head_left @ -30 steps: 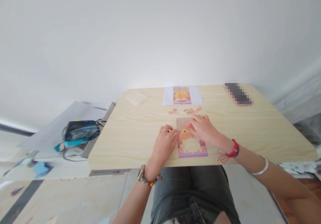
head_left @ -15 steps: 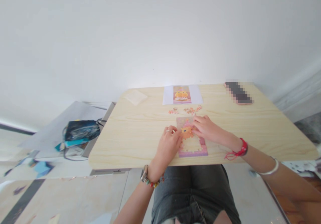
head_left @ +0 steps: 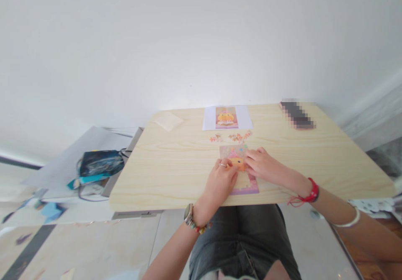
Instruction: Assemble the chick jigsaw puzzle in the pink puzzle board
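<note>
A partly assembled jigsaw puzzle (head_left: 245, 190) lies near the table's front edge, with an orange cartoon figure in its upper half and a bare pale area lower down. My left hand (head_left: 221, 181) rests over its left side, fingers bent and closed at the orange figure. From the right, my right hand (head_left: 264, 163) reaches in with fingertips pressed together at the figure's right edge. Whatever either hand pinches is hidden under the fingers. Beyond the puzzle lie loose jigsaw pieces (head_left: 240, 137) in a small cluster, and a smaller group of pieces (head_left: 216, 138) to its left.
A white sheet with a printed picture (head_left: 226, 117) of the figure lies at the back of the wooden table (head_left: 176, 167). Further right is a blurred-out phone (head_left: 297, 115); at back left, a pale paper (head_left: 168, 121). A dark bag (head_left: 101, 163) sits left of the table.
My left hand has moved right and slightly up, further over the puzzle. The right hand has shifted slightly right, uncovering more of the puzzle's top right corner. The view has shifted a little.
</note>
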A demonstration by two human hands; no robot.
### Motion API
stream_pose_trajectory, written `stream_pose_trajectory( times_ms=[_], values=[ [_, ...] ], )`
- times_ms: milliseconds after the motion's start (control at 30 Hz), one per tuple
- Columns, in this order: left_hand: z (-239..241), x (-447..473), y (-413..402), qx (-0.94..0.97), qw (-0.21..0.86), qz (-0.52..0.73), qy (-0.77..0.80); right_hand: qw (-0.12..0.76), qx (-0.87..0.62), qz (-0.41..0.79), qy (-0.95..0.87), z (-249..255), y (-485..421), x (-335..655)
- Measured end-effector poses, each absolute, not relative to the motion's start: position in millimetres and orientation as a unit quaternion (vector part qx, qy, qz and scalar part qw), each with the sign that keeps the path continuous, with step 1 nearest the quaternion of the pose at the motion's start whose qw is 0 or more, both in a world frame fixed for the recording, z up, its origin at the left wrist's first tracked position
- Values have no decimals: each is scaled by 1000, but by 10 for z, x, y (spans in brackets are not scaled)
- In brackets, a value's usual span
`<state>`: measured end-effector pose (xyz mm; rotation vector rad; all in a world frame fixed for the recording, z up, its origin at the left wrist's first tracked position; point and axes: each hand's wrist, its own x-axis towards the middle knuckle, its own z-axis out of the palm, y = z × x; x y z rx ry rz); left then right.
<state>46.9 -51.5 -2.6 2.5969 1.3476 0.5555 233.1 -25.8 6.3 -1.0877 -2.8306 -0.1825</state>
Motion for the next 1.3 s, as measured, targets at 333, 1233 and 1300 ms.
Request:
stream_pose_trajectory(
  times_ms=[333, 1233, 1300],
  values=[
    [-14, 505, -502, 880, 63, 174, 438, 70, -363, -46, -928, 39, -284, 2345],
    [-28, 186, -383, 837, 65, 233, 491, 183, -495, 60, -847, 13, 472, 2690],
    [-32, 127, -379, 830, 64, 234, 502, 149, -472, 49, -868, 17, 584, 2698]
  ],
)
